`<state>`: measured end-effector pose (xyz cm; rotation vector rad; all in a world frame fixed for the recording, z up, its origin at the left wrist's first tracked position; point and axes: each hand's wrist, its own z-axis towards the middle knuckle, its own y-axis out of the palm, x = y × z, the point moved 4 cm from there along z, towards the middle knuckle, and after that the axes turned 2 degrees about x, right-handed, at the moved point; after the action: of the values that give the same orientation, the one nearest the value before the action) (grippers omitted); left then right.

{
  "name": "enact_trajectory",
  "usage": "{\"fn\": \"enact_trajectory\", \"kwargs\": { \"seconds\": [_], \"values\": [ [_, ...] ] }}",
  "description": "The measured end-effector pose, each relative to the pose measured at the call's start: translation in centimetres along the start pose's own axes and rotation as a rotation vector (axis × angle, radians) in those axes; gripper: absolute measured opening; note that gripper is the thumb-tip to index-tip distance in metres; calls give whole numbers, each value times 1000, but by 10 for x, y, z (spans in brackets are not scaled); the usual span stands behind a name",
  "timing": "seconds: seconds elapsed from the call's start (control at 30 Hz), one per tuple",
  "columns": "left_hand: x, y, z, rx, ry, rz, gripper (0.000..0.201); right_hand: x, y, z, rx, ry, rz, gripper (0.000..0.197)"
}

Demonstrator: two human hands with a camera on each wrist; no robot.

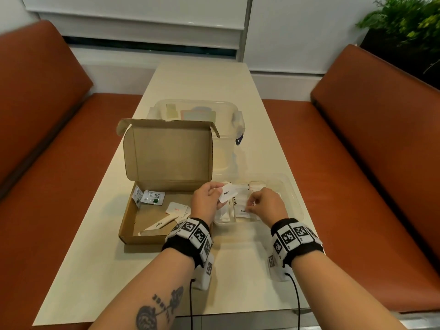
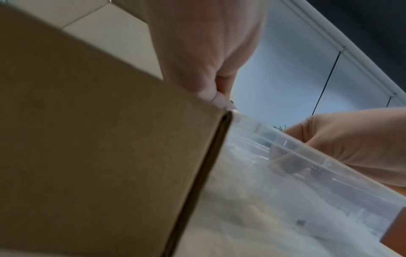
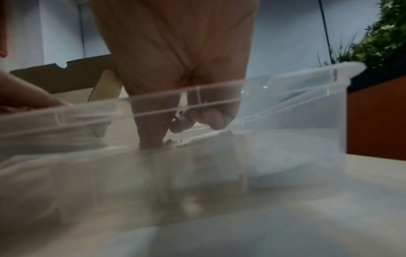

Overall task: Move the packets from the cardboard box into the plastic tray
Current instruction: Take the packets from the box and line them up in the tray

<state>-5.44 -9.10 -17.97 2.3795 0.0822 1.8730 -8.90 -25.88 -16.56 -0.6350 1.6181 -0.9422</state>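
An open cardboard box [image 1: 147, 236] lies left of a clear plastic tray [image 1: 291, 194]. In the box are two Stevia packets [image 1: 153, 197], a salt packet [image 1: 176, 208] and a sugar stick [image 1: 163, 223]. My left hand [image 1: 209, 198] pinches a white pepper packet [image 1: 228, 192] above the tray's left end. My right hand [image 1: 262, 203] has its fingers curled down onto a pepper packet [image 1: 244, 210] lying in the tray among several white packets. In the right wrist view its fingers [image 3: 151, 135] reach behind the tray wall [image 3: 285, 107]. In the left wrist view the box side [image 2: 98, 139] fills the left.
A clear lidded plastic container [image 1: 214, 113] stands behind the box on the cream table [image 1: 238, 270]. Orange bench seats [image 1: 369, 163] flank both sides. A green plant [image 1: 409, 22] sits at the far right. Wrist cables [image 1: 295, 298] trail off the near edge.
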Motion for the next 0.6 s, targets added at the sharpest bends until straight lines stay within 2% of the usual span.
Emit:
{"fn": "enact_trajectory", "kwargs": {
  "seconds": [0.2,0.3,0.47,0.6],
  "values": [
    [0,2,0,-22,-17,0,22,-1,8,0,20,-51,-140,22],
    [0,3,0,-31,-22,6,20,-3,6,1,31,-72,-125,16],
    [3,7,0,-40,-21,-25,18,-15,-12,0,159,-34,258,22],
    [8,14,0,-81,-8,45,15,-29,-16,-1,64,-24,486,14]
  ]
}}
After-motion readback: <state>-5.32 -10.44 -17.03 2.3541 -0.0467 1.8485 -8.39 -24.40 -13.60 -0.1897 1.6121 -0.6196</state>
